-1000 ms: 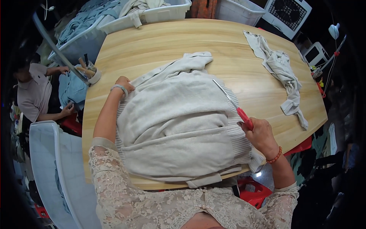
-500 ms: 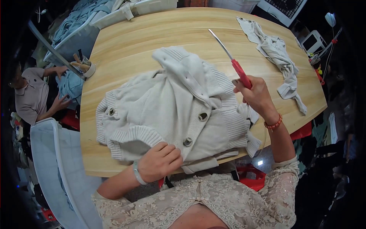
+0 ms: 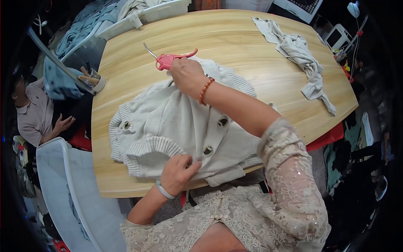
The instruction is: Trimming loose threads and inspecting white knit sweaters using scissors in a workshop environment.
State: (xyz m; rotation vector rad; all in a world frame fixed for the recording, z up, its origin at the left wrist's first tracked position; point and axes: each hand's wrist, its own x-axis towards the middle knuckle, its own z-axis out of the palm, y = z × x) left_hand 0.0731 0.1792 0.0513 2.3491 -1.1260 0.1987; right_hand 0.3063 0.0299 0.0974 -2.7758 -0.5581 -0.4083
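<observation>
A cream knitted cardigan (image 3: 168, 117) with ribbed edges and dark round buttons lies spread on the wooden table before me. My left hand (image 3: 178, 172) is closed at its near edge, with fingers curled on the knit beside a ribbed band. Over the cardigan's far part, my right hand (image 3: 187, 75) grips a red-handled tool (image 3: 167, 61). This tool has a slim metal shaft pointing to the far left and a curved handle arm sticking out to the right. My right forearm covers part of the cardigan's right side.
A second cream knit piece (image 3: 300, 56) lies at the table's right. A cup of tools (image 3: 98, 82) stands at the left edge. Bins of blue and cream knits (image 3: 100, 33) are behind; a white tub (image 3: 79, 185) stands near left. A co-worker (image 3: 35, 103) sits at left.
My right hand has swung left with the red-handled tool, from the right of the cardigan to over its far part. My left hand stays at the near edge. The co-worker's blue garment has risen.
</observation>
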